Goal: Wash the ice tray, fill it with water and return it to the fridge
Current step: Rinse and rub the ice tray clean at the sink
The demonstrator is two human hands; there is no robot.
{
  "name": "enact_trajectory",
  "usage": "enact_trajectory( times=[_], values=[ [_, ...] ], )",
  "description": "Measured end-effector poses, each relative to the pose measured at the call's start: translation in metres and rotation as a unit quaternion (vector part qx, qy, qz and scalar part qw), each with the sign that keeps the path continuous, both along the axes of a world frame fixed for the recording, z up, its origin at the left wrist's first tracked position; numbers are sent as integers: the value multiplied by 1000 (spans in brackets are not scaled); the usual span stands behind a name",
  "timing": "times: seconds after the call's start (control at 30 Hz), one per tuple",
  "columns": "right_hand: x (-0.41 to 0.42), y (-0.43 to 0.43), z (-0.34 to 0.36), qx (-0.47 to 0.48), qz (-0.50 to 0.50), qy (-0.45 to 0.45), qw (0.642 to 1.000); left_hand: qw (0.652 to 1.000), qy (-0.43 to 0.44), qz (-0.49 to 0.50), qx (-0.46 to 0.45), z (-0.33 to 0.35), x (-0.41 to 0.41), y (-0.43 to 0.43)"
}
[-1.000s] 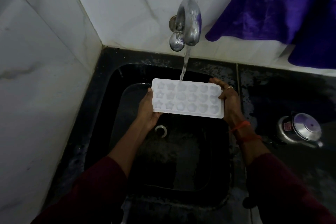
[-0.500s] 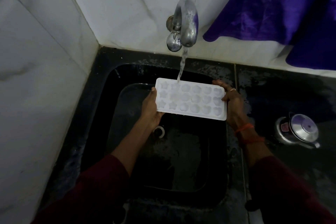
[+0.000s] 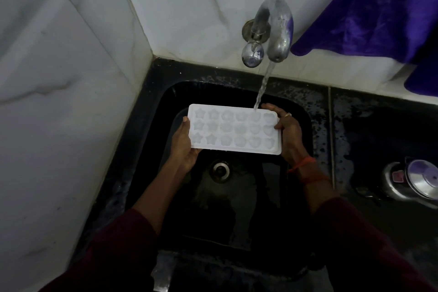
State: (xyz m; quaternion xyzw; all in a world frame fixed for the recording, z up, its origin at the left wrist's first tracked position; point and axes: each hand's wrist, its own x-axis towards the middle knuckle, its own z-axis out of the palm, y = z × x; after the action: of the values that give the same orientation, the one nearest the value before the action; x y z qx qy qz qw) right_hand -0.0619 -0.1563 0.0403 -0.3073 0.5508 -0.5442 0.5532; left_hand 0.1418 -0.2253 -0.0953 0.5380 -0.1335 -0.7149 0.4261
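- The black sink (image 3: 237, 216) lies below both grips.
- A purple cloth (image 3: 379, 12) hangs above and to the right of the right-hand grip.
- The white ice tray (image 3: 233, 129) is held over the sink, moulds up, spanning the two grips.
- The tap (image 3: 276, 28) stands above the right-hand grip.
- The left hand (image 3: 183, 147) grasps the tray's left end, and the right hand (image 3: 290, 133) grasps its right end.
- The water stream (image 3: 263, 85) lands on the tray's far edge, just beside the right fingers.

White ice tray (image 3: 233, 129) — star and heart moulds up — held level over the sink.
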Motion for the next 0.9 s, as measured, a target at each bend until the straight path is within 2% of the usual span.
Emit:
enact_trajectory(
  times=[0.03, 0.07, 0.1, 0.23, 0.37, 0.43, 0.5, 0.63, 0.9],
  values=[
    [-9, -6, -24, 10, -22, -12, 1000, 1000, 0, 1, -1, 0, 4, 0],
    [-16, -19, -52, 80, -57, -41, 994, 1000, -4, 2, -4, -1, 8, 0],
    [-15, -27, -68, 104, -50, -60, 992, 1000, -9, 5, -5, -2, 11, 0],
    [-20, -52, -118, 111, -41, -44, 992, 1000, -15, 24, 6, -6, 22, 1],
    [-18, -64, -113, 128, -43, -59, 989, 999, -13, 39, 10, -8, 31, 2],
    [-20, -78, -105, 129, -67, -38, 989, 999, -9, 48, 14, -8, 33, 1],
    [-23, -92, -90, 113, -62, 24, 991, 998, -3, 54, 15, -6, 33, 0],
    [-28, -127, -61, 99, -11, 49, 994, 998, 4, 57, 11, -6, 30, -2],
    [-30, -160, -38, 87, 16, -21, 996, 999, 8, 35, 4, -2, 3, -5]
  ],
)
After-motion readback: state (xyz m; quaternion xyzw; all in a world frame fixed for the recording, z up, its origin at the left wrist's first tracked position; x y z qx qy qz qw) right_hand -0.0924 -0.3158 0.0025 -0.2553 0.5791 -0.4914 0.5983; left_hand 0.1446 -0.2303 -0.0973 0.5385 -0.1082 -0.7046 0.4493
